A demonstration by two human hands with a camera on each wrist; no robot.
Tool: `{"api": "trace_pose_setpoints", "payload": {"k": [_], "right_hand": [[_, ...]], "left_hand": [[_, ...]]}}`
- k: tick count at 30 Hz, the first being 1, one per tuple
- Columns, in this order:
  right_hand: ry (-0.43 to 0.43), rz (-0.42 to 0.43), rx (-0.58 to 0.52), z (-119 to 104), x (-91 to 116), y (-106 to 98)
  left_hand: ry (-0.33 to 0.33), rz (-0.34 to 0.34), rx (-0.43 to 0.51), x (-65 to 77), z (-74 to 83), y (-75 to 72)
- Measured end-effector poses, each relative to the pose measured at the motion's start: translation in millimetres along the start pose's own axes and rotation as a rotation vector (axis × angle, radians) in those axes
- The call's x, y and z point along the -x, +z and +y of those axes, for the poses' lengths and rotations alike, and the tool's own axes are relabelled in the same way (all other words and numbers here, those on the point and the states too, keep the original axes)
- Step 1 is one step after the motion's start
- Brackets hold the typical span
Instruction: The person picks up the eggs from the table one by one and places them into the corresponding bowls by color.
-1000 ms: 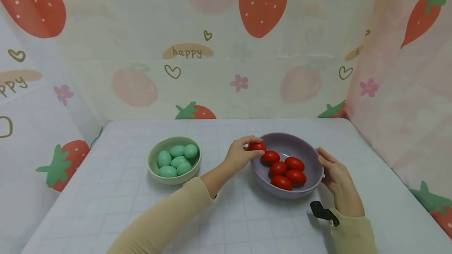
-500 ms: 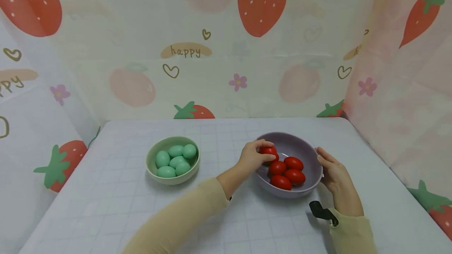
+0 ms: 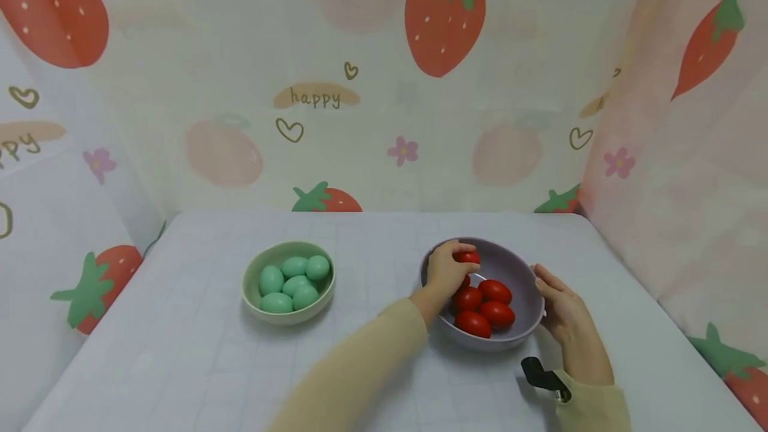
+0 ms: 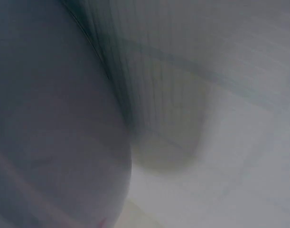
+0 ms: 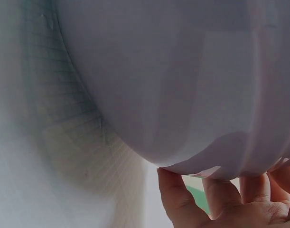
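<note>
My left hand (image 3: 445, 271) reaches over the left side of a purple bowl (image 3: 521, 279) and grips a red egg (image 3: 468, 257) between thumb and fingers. Several more red eggs (image 3: 473, 324) lie together in the bowl, one partly hidden behind the left hand. At the bowl's right side, my right hand (image 3: 567, 312) holds the rim and outer wall. The right wrist view has its fingertips (image 5: 220, 190) against the bowl's smooth outside. Only the bowl's outer wall (image 4: 64, 104) and the tabletop fill the left wrist view; the left hand is out of that picture.
A light green bowl (image 3: 252, 305) with several mint-green eggs (image 3: 298, 285) stands to the left on the white gridded tablecloth (image 3: 180, 352). Strawberry-patterned cloth (image 3: 336, 152) hangs behind and on both sides. A black piece (image 3: 540, 374) juts from the right cuff.
My left hand has moved right, from the bowl's left rim to over its inside, carrying the red egg. The right hand stays at the bowl. The whole view has shifted slightly.
</note>
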State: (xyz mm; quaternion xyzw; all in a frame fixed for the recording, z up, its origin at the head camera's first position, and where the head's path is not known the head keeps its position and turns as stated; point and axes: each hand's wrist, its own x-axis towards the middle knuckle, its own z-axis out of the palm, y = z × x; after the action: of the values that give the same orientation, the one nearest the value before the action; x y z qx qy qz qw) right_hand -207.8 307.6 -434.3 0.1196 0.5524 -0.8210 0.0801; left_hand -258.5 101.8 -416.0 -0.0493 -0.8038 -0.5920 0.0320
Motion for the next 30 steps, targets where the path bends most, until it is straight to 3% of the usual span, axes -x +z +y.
{"api": "trace_pose_setpoints", "payload": {"k": [5, 10, 17, 21, 30], "right_hand": [[0.000, 0.000, 0.014, 9, 2, -1], [-0.021, -0.007, 0.007, 9, 2, -2], [-0.022, -0.008, 0.017, 3, 1, -5], [-0.017, 0.003, 0.008, 4, 4, -6], [-0.015, 0.008, -0.006, 2, 2, -2]], "left_hand": [[0.027, 0.058, -0.119, -2.4, -6.3, 10.0], [0.024, 0.016, -0.221, -4.4, -7.1, 13.7], [-0.054, -0.030, -0.323, -6.4, -6.9, 18.9], [-0.057, -0.040, -0.406, -4.1, -8.3, 21.1], [-0.095, -0.017, -0.407, -7.0, -7.9, 18.1]]}}
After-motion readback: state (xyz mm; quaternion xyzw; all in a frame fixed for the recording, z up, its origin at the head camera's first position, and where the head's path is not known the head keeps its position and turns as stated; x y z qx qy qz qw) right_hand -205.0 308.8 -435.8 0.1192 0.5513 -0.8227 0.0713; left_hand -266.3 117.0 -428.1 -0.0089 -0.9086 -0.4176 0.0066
